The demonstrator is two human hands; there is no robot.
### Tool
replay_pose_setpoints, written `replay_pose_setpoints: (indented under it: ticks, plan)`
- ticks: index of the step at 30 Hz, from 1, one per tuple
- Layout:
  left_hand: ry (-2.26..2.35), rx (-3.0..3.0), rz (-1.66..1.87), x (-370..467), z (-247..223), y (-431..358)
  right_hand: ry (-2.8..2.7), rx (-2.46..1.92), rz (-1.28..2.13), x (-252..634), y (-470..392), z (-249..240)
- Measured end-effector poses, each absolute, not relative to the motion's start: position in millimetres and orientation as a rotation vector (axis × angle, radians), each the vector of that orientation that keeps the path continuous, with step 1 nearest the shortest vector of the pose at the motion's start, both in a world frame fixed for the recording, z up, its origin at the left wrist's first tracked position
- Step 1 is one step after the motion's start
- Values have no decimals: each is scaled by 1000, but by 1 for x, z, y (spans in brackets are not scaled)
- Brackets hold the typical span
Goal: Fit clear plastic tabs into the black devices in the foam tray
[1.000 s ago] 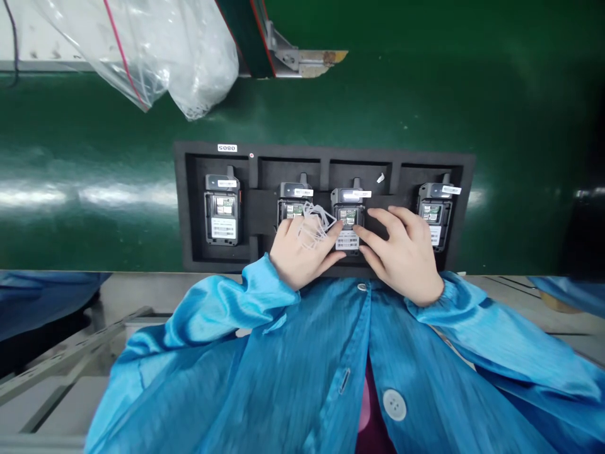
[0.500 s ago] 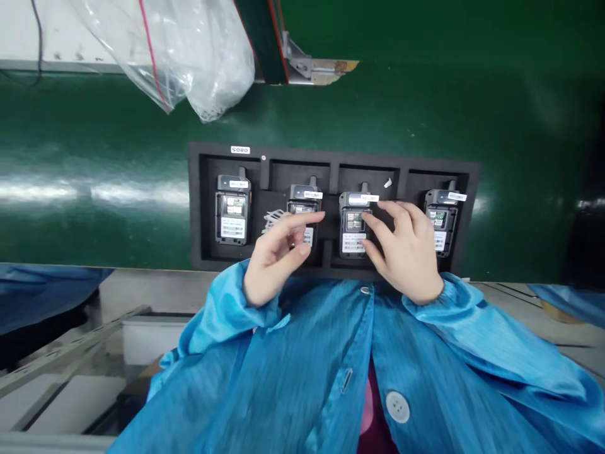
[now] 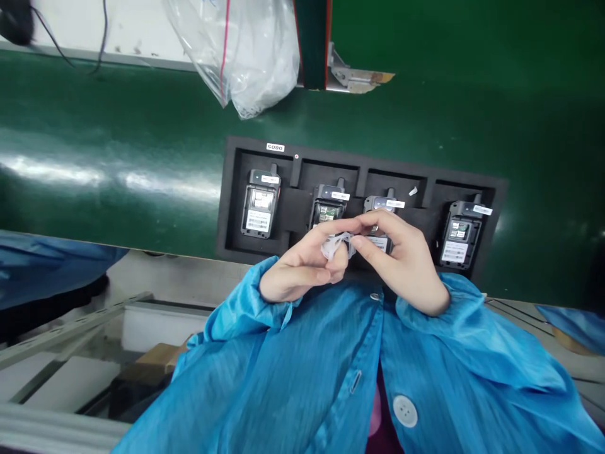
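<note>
A small bundle of thin white strips point(image 3: 336, 244) rests in my left hand point(image 3: 302, 265), whose fingers curl around it. My right hand point(image 3: 404, 255) meets it from the other side, thumb and forefinger pinched together at the bundle's edge. Below both hands, a black foam tray point(image 3: 225, 208) holds handheld devices with stubby antennas and open backs. The second device point(image 3: 328, 210) and the third device point(image 3: 380, 203) are partly covered by my hands. On the left lies the first device point(image 3: 261, 205), and on the right the fourth device point(image 3: 460, 233), both in plain sight.
A white scrap point(image 3: 413, 191) lies in the tray's third compartment. Beyond the tray, a clear plastic bag point(image 3: 265, 63) hangs over the green bench point(image 3: 142, 120) beside a metal bracket point(image 3: 357, 79). Blue cloth point(image 3: 57, 265) shows past the bench's near edge at left.
My right hand has left the third device and come across to the white strips. My hands, apart before, now meet. The strips show in front of my left fingers, and the view has shifted.
</note>
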State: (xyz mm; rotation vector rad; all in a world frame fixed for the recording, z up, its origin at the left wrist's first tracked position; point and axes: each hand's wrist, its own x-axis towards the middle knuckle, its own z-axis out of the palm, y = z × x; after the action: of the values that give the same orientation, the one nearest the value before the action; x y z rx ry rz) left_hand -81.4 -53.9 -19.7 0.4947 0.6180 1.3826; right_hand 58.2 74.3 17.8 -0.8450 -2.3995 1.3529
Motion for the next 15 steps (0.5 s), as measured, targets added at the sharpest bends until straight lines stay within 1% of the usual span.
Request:
replay_pose_setpoints:
  ticks: [6,13,15]
  plan:
    - [651,440,1377,-80,-23,-56,-2372,-808,1380,55,70,16]
    - [636,422,1448,-76,-22,-56,-2439,-687,1236,54,71,22]
    - [671,385,1461,-76,-22,-56,-2411,-672,1258,55,73,26]
